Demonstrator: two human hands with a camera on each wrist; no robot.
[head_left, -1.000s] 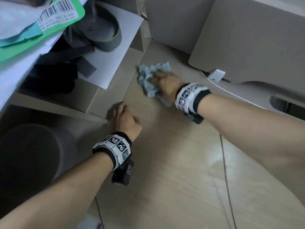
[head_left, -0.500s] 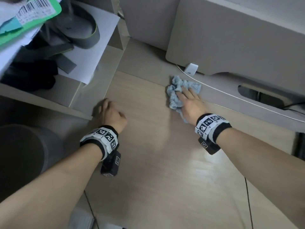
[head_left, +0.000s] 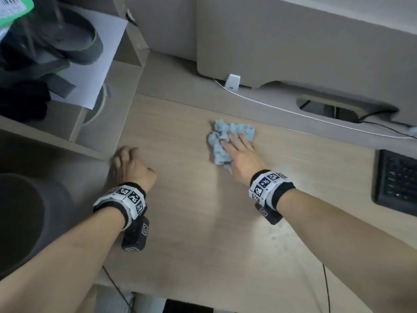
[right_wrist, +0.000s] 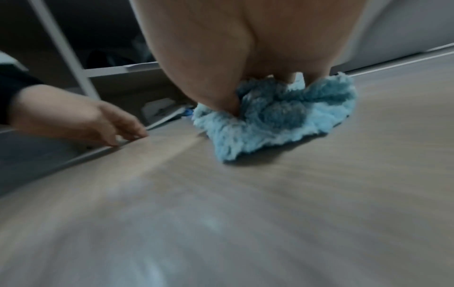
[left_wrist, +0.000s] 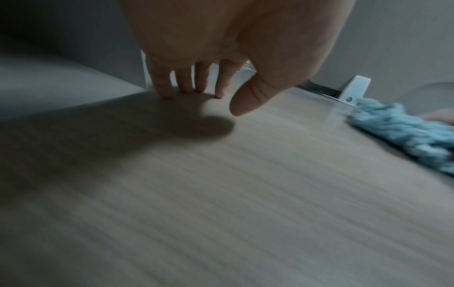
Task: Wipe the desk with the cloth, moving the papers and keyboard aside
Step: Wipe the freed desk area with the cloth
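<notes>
A crumpled light-blue cloth (head_left: 218, 147) (right_wrist: 270, 120) (left_wrist: 398, 132) lies on the pale wooden desk (head_left: 203, 222) near its back middle. My right hand (head_left: 239, 152) (right_wrist: 233, 48) presses on it with flat, straight fingers. My left hand (head_left: 129, 163) (left_wrist: 194, 85) (right_wrist: 81, 120) is empty, its fingertips touching the desk's left edge beside the shelf unit. A black keyboard (head_left: 399, 184) sits at the desk's right edge. A white paper sheet (head_left: 101, 53) lies on the shelf at the left, under dark items.
A beige unit (head_left: 293, 41) stands along the back, with a small white plug (head_left: 233, 82) and a white cable (head_left: 293, 112) in front. A cable slot (head_left: 327, 108) is at back right. A dark round bin (head_left: 27, 218) stands below left.
My right hand has slid the cloth from the back left corner rightward and a little nearer, its fingers flattening out. The left hand stayed at the desk's left edge.
</notes>
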